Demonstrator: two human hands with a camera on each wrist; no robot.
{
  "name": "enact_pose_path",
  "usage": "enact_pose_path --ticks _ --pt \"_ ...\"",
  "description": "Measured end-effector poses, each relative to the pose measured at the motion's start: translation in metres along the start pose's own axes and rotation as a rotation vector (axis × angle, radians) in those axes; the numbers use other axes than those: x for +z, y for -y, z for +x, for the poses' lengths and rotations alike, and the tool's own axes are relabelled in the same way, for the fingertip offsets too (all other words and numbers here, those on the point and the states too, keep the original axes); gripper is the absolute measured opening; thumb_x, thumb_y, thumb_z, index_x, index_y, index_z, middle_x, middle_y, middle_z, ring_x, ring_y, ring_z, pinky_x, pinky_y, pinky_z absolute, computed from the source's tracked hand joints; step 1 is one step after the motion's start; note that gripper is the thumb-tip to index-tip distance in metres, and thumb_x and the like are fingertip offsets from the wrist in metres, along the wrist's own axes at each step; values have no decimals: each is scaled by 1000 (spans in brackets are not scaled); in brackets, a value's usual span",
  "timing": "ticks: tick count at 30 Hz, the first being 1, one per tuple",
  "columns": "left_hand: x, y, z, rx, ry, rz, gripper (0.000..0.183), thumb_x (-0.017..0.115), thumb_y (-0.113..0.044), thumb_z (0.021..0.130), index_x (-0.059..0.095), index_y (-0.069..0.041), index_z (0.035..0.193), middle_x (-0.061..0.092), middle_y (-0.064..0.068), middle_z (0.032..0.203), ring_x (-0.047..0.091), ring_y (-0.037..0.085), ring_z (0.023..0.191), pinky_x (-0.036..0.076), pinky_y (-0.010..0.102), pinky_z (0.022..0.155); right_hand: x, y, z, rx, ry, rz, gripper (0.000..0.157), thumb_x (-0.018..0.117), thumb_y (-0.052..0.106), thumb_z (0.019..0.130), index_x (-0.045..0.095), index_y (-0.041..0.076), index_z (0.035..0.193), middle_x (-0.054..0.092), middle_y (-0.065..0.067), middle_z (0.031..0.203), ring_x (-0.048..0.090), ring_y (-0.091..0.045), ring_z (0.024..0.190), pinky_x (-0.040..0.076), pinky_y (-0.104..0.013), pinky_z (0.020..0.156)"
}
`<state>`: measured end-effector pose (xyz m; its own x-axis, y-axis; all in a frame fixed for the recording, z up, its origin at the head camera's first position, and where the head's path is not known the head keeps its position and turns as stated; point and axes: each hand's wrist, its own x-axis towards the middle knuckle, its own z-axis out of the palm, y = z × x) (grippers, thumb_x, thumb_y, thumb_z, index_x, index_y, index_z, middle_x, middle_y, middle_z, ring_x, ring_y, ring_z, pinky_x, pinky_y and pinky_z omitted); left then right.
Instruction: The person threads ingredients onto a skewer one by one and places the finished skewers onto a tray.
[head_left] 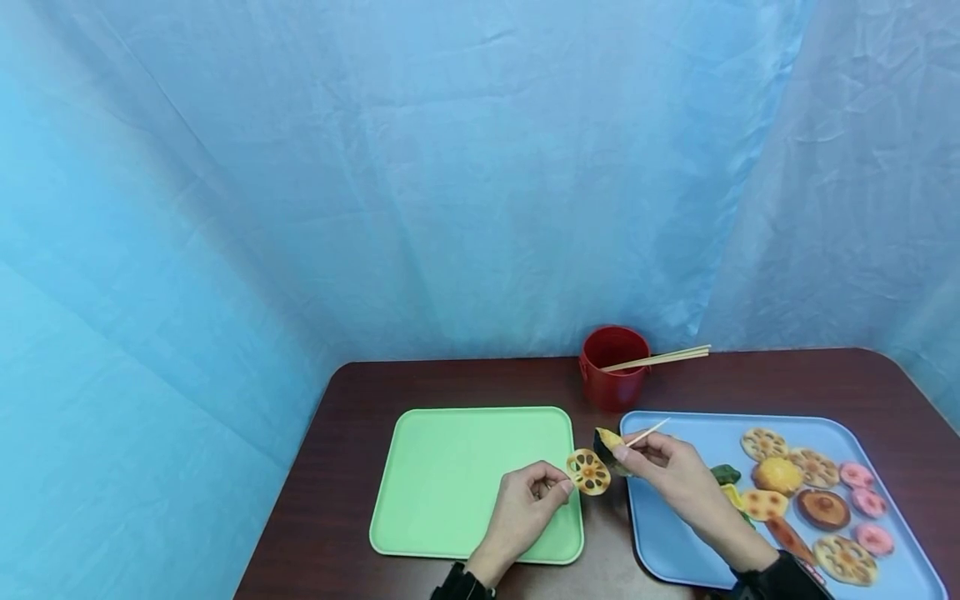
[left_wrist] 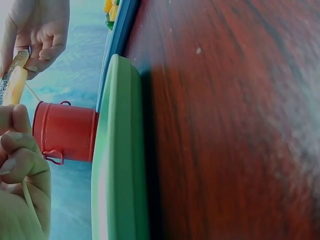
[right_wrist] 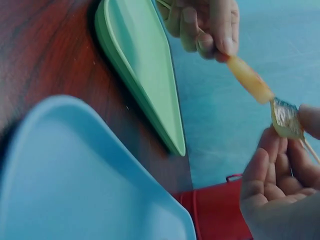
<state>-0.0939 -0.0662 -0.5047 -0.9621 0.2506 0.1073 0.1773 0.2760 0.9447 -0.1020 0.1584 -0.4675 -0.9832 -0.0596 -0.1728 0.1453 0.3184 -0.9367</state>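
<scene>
Over the gap between two trays, my left hand (head_left: 525, 504) pinches a thin wooden skewer, with a holed lotus root slice (head_left: 588, 472) at its fingertips. Part of that skewer (left_wrist: 30, 200) shows along the left palm. Between the thumb and fingers of my right hand (head_left: 671, 479) is a yellow wedge with dark green skin (head_left: 611, 438), like a pumpkin slice. It meets the far edge of the lotus root slice, and a stick end (head_left: 654, 430) pokes out past it. Whether one skewer runs through both pieces is hidden.
A green tray (head_left: 450, 475) lies at left. The blue tray (head_left: 667, 567) at right bears toy food pieces: lotus root slices (head_left: 845, 559), pink rings (head_left: 873, 538), a brown mushroom-like piece (head_left: 823, 509). Behind stands a red bucket (head_left: 611, 387) with several skewers (head_left: 671, 357) leaning out.
</scene>
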Motion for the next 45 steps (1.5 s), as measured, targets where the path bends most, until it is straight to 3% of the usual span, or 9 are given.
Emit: enact_pose_path --ticks 7,12,15,20,24,31,37,41,45 --pt "-10 -3 -4 -20 -36 -28 15 67 -21 89 72 -6 86 67 7 72 44 0 50 33 14 49 -21 3 5 -34 -7 -176 62 52 55 92 60 4 127 64 -10 112 60 -24 99 50 -41 82" --pt "-23 -21 -11 -41 -59 -31 14 66 -14 90 71 -1 88 68 13 74 44 1 51 34 14 50 -40 -8 12 -152 -95 -406 55 50 53 94 65 6 121 67 -4 105 61 -18 89 50 -37 74" --pt "-27 -24 -13 -62 -64 -24 15 66 -14 90 72 -1 88 67 12 74 44 1 51 34 15 51 -49 -13 18 -186 -94 -532 52 56 51 92 67 7 116 66 -6 106 61 -22 91 52 -40 73" --pt "-26 -9 -11 -93 -77 -12 16 66 -15 90 72 0 89 67 10 73 43 2 51 33 15 50 -58 -20 28 -197 -14 -759 45 67 40 87 69 4 114 62 -16 112 58 -32 98 51 -50 76" --pt "-24 8 -8 -100 -90 2 19 67 -21 89 73 -4 89 67 3 72 44 2 51 33 15 50 -60 -27 35 -209 32 -868 39 72 30 84 69 4 114 63 -16 110 57 -31 96 48 -51 78" --pt "-25 18 -4 -60 -107 9 18 69 -32 87 72 -14 84 66 -3 71 48 5 53 36 16 49 -61 -31 40 -199 98 -978 43 75 33 80 71 7 114 63 -11 105 54 -23 84 49 -45 69" --pt "-25 15 -3 -88 -104 10 18 68 -30 88 73 -13 87 68 0 73 49 4 53 35 16 50 -61 -35 40 -200 81 -1019 42 77 32 79 71 8 113 61 -9 103 53 -21 82 48 -41 67" --pt "-25 8 -3 -113 -106 18 14 68 -22 89 73 -9 87 68 4 74 47 3 52 34 15 50 -61 -35 41 -185 92 -1024 41 75 31 80 71 7 113 60 -9 101 52 -21 81 47 -41 67" --pt "-27 -9 -5 -94 -101 6 14 66 -14 89 72 -2 88 68 11 74 45 1 51 32 14 49 -62 -37 40 -204 83 -1005 35 76 27 80 67 6 106 56 -5 93 49 -17 72 43 -35 60"
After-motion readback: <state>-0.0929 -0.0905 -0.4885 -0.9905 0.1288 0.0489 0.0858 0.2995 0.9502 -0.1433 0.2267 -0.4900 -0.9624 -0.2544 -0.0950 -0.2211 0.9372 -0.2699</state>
